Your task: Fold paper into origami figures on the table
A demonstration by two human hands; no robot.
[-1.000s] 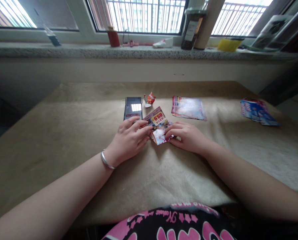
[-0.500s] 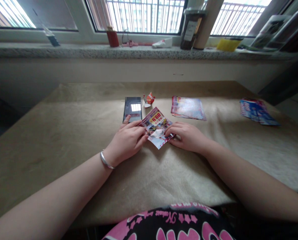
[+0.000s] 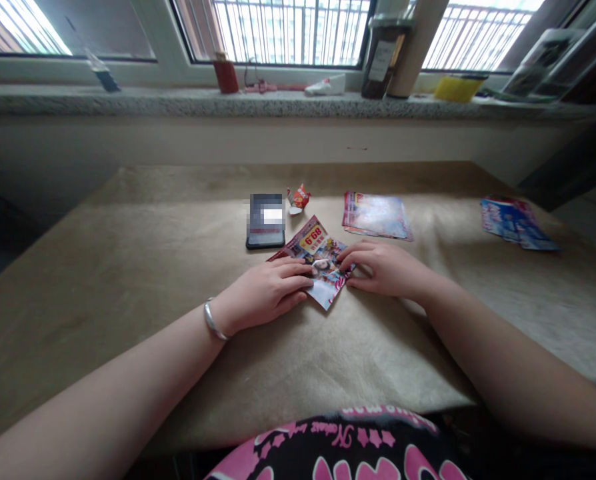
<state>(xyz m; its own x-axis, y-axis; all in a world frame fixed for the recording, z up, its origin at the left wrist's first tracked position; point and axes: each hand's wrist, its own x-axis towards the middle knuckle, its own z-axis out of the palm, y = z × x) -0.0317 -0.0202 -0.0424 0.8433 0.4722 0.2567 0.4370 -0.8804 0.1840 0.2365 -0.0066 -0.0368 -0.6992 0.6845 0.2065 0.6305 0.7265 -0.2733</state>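
Note:
A colourful printed flyer (image 3: 319, 248) with a yellow price patch lies turned at an angle on the table in front of me. Across its left part my left hand (image 3: 271, 290) rests flat, fingers stretched out, with a silver bangle on the wrist. At the flyer's right edge my right hand (image 3: 385, 268) has its fingers bent on the paper and its thumb close by, gripping the edge. Just beyond my left hand lies a phone (image 3: 265, 241), its screen blurred out. A small folded paper piece (image 3: 299, 199), red and green, stands beside the phone.
A stack of flyers (image 3: 378, 217) lies beyond my right hand. Farther right are several blue and red printed sheets (image 3: 517, 223), fanned out. Behind the table (image 3: 153, 227), a stone windowsill (image 3: 168, 103) holds a dark lidded jar (image 3: 381, 60), a red container (image 3: 225, 75) and a yellow item (image 3: 458, 88).
My left hand has come off the phone's near edge and slid right, flattening over the flyer. The flyer has shifted slightly right and towards me. My right hand has moved a little to the right.

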